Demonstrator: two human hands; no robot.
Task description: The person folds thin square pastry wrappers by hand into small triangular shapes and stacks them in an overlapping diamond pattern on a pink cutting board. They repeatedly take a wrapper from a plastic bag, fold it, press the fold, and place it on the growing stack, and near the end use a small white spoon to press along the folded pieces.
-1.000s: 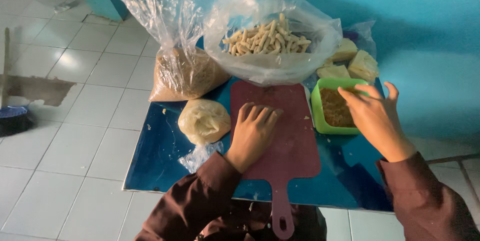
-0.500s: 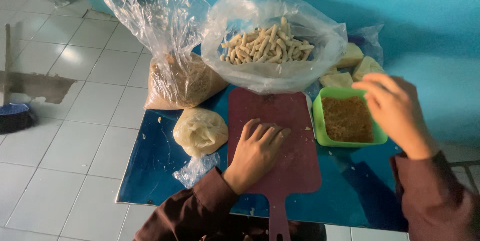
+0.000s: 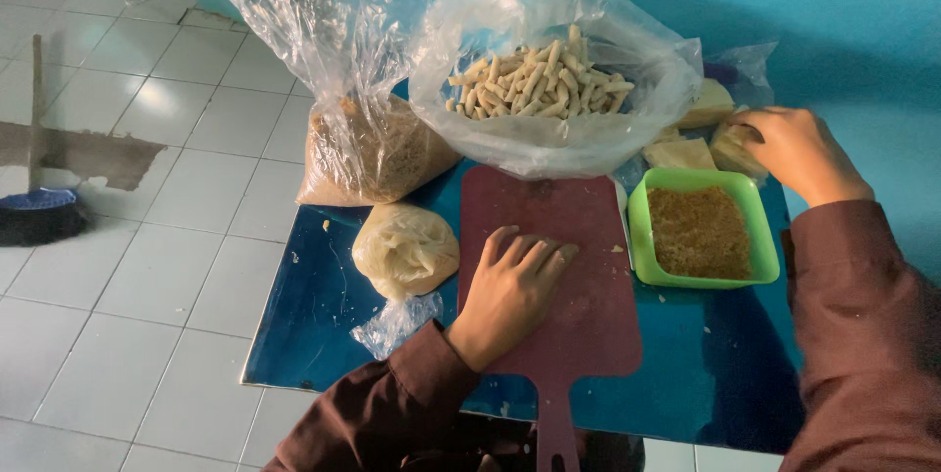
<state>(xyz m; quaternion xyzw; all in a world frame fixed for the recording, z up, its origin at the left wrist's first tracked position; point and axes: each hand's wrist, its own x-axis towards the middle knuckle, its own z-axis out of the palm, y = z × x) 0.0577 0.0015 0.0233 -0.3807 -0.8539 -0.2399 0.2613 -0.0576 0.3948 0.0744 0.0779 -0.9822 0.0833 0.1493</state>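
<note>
Nearest the camera, the left hand (image 3: 510,291) lies flat and open, fingers spread on the dark red cutting board (image 3: 578,266), gripping nothing. Just left of it sits a tied bag of pale dough (image 3: 405,248) on the blue table (image 3: 314,325). To the right, a green tub of brown crumbs (image 3: 701,232). Farther back, the right hand (image 3: 799,150) closes its fingers on a pale wrapped block (image 3: 733,147), beside the big bag of finger-shaped sticks (image 3: 539,80).

Matt plastic cutting board (image 3: 578,266) on glossy blue tabletop (image 3: 323,325); crinkled clear plastic bags (image 3: 333,31)
</note>
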